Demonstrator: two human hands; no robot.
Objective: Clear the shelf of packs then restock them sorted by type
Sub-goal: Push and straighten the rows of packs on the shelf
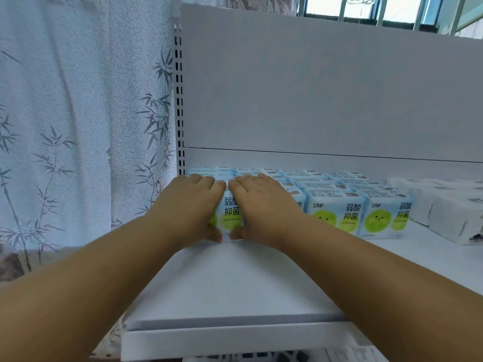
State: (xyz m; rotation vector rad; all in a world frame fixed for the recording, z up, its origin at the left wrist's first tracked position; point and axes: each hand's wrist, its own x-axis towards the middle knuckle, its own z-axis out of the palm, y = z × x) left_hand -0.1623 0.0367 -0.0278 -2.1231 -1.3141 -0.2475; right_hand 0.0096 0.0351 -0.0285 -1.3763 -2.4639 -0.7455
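Rows of light-blue packs with green smiley circles stand along the back left of the white shelf. My left hand and my right hand lie side by side on the front leftmost blue packs. On each hand the fingers reach over the pack tops and the thumb presses the front near the bottom. To the right lie white packs with dark print, apart from the blue ones.
The shelf's white back panel rises behind the packs, with a slotted upright at the left. A bamboo-print curtain hangs to the left. Window bars show at the top right. A lower shelf edge sits below.
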